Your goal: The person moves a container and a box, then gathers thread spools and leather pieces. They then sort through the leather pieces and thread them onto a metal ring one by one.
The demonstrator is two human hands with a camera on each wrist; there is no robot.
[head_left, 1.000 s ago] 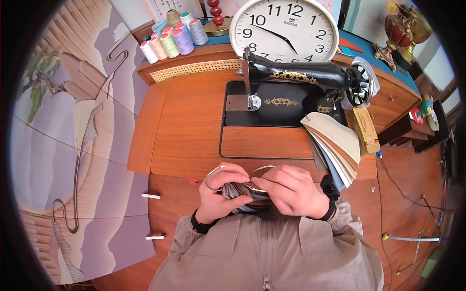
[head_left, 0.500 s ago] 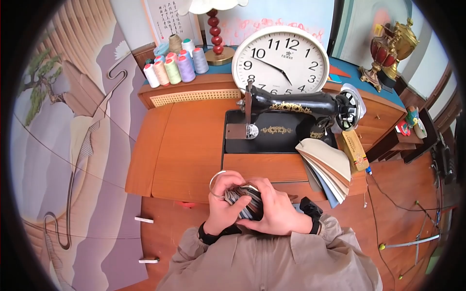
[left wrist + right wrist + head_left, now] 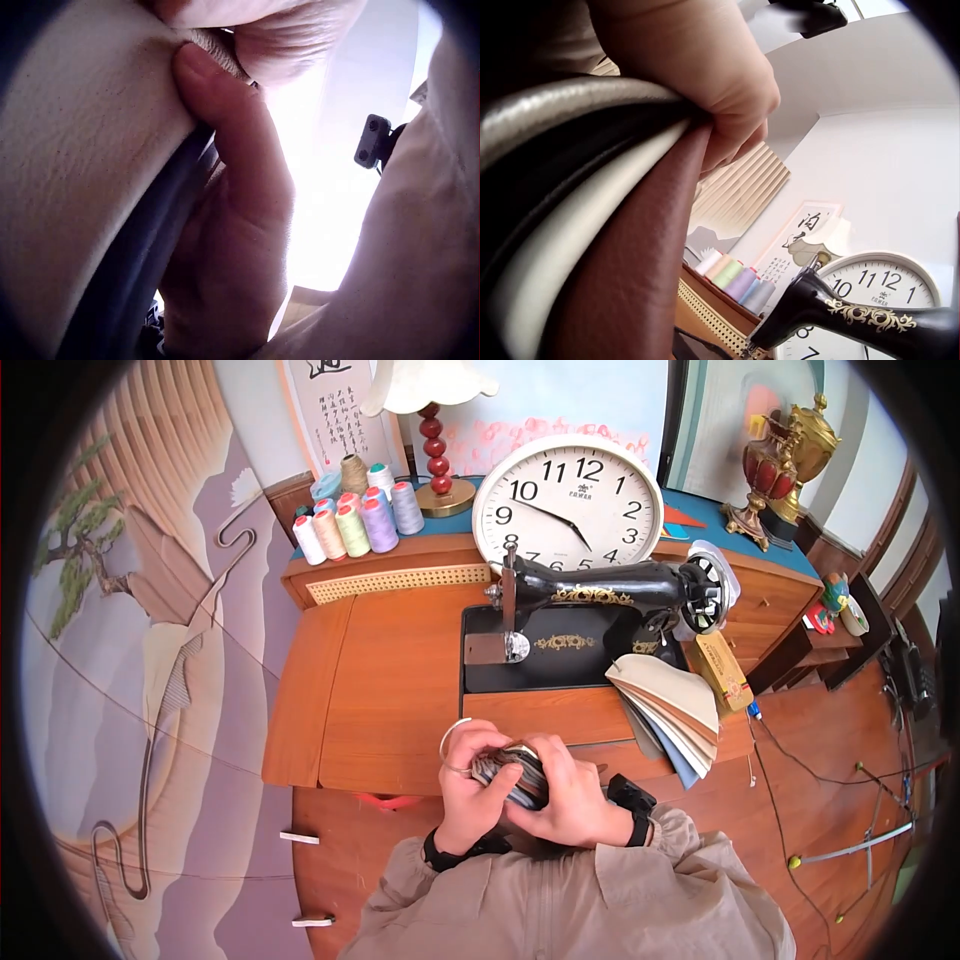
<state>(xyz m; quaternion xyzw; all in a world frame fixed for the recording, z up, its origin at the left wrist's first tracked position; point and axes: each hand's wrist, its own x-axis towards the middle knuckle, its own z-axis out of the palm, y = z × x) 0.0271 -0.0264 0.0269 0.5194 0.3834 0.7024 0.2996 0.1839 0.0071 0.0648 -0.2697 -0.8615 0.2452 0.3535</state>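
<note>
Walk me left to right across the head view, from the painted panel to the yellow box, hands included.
Painted panel → thread spools → left hand → held swatch bundle → right hand → fanned swatches → yellow box.

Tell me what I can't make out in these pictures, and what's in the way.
Swatch bundle, head view: partly covered by the left hand and right hand.
Clock, head view: bottom hidden behind the sewing machine.
Red thing, head view: mostly hidden by the tabletop.
Yellow box, head view: small lettering unreadable.
Background, left wrist view: washed out by glare.
</note>
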